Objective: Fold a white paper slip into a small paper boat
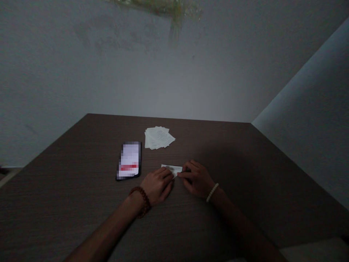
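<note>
A small white slip of paper (172, 169) lies flat on the dark brown table (231, 160), near its middle. My left hand (158, 185), with a brown bead bracelet on the wrist, rests on the slip's near left edge with its fingers curled down. My right hand (196, 178), with a white bead bracelet, presses its fingertips together on the slip's right end. Both hands meet at the paper's near edge. The part of the slip under the fingers is hidden.
A fanned stack of white paper sheets (158, 137) lies farther back on the table. A black phone (129, 160) with a lit screen lies to the left of my hands. A grey wall rises behind the table's far edge.
</note>
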`<state>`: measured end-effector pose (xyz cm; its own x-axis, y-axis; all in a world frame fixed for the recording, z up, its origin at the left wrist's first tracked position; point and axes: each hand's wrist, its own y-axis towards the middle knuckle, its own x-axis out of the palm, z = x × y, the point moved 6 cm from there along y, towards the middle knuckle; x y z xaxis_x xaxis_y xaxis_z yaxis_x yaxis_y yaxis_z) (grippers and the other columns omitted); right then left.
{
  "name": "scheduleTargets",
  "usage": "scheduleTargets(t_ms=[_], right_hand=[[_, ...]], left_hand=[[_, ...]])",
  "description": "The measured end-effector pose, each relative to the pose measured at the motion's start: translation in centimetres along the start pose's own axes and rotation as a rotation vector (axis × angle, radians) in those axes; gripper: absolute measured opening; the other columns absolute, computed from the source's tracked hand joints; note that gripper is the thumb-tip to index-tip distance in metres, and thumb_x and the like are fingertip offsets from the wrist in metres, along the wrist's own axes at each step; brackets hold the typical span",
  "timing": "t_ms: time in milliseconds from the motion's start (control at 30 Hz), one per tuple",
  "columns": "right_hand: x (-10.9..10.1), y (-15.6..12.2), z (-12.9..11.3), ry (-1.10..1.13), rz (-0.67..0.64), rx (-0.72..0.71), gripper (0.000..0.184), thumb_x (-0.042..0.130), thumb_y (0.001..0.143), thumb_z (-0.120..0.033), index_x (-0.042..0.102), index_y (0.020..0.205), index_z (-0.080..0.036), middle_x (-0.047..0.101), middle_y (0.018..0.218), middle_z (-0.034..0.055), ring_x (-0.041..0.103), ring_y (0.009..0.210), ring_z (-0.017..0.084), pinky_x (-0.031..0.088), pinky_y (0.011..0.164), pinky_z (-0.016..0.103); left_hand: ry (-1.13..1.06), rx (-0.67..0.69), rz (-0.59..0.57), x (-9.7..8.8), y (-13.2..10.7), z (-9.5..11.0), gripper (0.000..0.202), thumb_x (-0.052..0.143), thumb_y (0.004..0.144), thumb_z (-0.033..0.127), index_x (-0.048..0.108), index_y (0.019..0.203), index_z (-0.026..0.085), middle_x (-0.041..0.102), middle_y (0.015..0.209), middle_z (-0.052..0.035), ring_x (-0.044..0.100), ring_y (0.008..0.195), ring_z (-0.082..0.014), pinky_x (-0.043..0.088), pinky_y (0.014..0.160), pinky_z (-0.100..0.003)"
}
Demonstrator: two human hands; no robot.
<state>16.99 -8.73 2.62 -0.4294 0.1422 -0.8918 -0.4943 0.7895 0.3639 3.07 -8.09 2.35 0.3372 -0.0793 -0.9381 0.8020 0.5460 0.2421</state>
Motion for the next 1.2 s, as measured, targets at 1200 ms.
scheduleTargets(t_ms=[1200], right_hand=[[1.9,2.1,2.6,0.246,0.108,0.22,0.002,0.069,0.079,-0.022,0.07,0.078,-0.022,0.066,0.078,0.0001,0.056,0.073,0.015,0.039,0.076,0.031]], left_hand=[[-0.18,-0.206,0.23,0.3,0.3,-4.6,0.017,0.052,0.086,0.014,0.069,0.084,0.016,0.06,0.083,-0.0074,0.051,0.083,-0.0209,0.045,0.073,-0.033]])
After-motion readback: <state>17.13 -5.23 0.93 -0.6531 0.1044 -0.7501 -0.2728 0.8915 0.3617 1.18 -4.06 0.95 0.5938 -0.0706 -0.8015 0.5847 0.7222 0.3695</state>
